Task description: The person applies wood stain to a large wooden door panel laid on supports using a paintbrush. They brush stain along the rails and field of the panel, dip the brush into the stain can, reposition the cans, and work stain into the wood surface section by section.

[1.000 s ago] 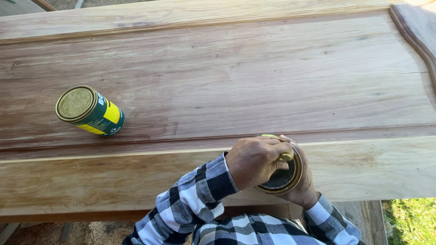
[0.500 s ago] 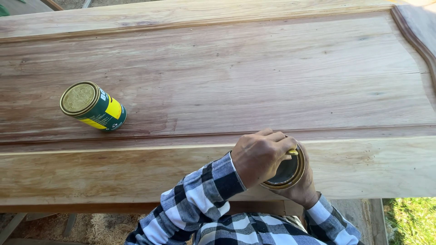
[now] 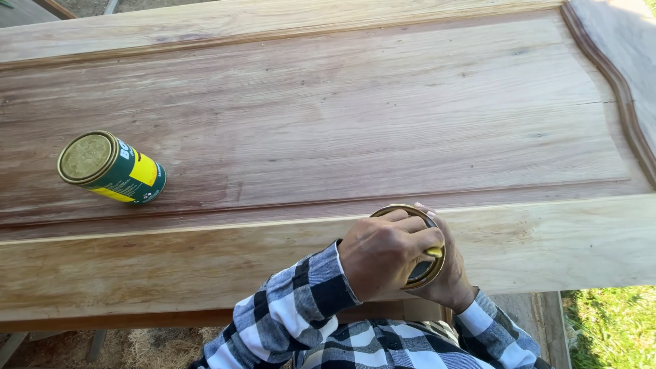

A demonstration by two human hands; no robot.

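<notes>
Fingers [image 3: 410,229] on tin [image 3: 427,273], wooden panel [image 3: 342,123]

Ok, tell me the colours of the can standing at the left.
Green with a yellow band and a gold lid, the can in the head view.

Near the left edge of the wooden panel [image 3: 355,130], which shows reddish-brown grain with paler tan borders, lies a green can [image 3: 113,169] with a yellow label and a dull gold lid. The sleeves [image 3: 294,307] are black-and-white checked. The tin [image 3: 429,270] under the hands has a gold rim.
</notes>
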